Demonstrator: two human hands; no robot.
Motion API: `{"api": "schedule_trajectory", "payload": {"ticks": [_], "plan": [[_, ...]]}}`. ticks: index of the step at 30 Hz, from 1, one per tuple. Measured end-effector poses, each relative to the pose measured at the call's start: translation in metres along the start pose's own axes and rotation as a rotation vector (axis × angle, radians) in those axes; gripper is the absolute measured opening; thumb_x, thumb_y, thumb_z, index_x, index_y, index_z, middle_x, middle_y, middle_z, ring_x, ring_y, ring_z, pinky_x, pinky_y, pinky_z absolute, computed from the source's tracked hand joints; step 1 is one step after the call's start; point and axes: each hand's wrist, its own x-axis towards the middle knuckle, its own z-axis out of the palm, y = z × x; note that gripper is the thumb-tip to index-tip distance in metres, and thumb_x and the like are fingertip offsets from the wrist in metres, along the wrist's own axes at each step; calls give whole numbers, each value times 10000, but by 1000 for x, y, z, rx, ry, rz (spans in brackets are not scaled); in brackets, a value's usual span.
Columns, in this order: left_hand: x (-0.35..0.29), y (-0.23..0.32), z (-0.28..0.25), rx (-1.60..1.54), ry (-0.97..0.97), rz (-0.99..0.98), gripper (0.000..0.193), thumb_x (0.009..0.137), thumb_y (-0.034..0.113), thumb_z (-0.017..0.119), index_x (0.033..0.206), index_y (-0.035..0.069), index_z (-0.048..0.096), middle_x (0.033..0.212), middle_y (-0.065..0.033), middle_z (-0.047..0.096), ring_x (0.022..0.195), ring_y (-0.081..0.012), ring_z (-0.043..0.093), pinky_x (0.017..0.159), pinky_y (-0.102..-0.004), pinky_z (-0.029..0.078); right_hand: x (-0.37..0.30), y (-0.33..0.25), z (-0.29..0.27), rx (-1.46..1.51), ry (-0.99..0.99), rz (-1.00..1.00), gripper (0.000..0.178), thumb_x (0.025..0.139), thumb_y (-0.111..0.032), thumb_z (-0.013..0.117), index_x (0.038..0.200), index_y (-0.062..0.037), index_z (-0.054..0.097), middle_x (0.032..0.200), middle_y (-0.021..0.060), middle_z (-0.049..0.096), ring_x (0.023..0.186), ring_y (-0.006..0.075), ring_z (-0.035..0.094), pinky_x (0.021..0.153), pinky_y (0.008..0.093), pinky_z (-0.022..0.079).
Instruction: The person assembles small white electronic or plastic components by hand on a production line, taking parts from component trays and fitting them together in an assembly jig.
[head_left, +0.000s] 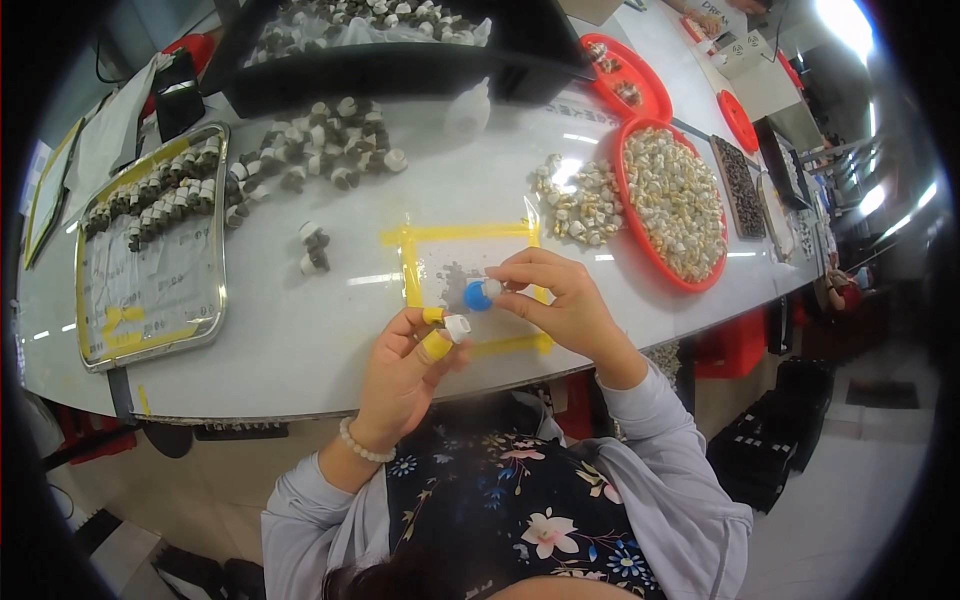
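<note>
My left hand [398, 378], with yellow wraps on thumb and forefinger, pinches a small white plastic part [457, 328]. In the fingertips of my right hand [562, 302] is a small white piece [492, 288]. It is against or just above a round blue thing [477, 296], whose kind I cannot make out. Both hands are over a rectangle of yellow tape [470, 233] on the white table [330, 375]. Small dark specks or wet marks lie inside that rectangle.
To the right, a red tray [720, 262] holds many small white-and-amber parts, with a loose pile [590, 205] beside it. Dark-and-white parts [350, 145] lie far left, near a metal tray [150, 290] with rows of them. A black bin [520, 75] and white squeeze bottle [468, 108] stand behind.
</note>
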Motion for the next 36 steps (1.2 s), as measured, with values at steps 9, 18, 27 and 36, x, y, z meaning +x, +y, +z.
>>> {"api": "schedule_trajectory", "payload": {"ticks": [9, 18, 27, 36], "plan": [[3, -3, 3, 35, 1, 43, 261, 838, 16, 601, 1087, 5, 526, 1003, -89, 614, 905, -174, 607, 775, -332, 530, -2, -14, -5, 115, -59, -28, 286, 729, -16, 689, 1013, -30, 654, 876, 64, 619, 755, 147, 577, 662, 251, 448], [4, -5, 1, 21, -25, 75, 228, 832, 2, 604, 1044, 11, 521, 1019, -117, 615, 885, -182, 614, 757, -336, 534, -5, -18, -2, 160, -138, -37, 294, 719, -7, 692, 1011, -20, 655, 875, 75, 624, 775, 176, 595, 679, 273, 463], [1, -17, -1, 173, -4, 157, 172, 825, 4, 618, 975, 6, 533, 925, -124, 640, 747, -198, 637, 690, -300, 527, -6, -13, -2, 102, -187, -133, 278, 724, -13, 685, 1000, -3, 652, 845, 113, 619, 714, 218, 609, 621, 277, 472], [5, -5, 7, 289, 6, 38, 181, 814, -20, 612, 963, 3, 513, 910, -138, 635, 719, -209, 638, 673, -305, 531, -15, 2, -13, 228, -229, -43, 327, 713, -38, 702, 1034, -17, 646, 867, 113, 632, 731, 211, 610, 670, 291, 476]]}}
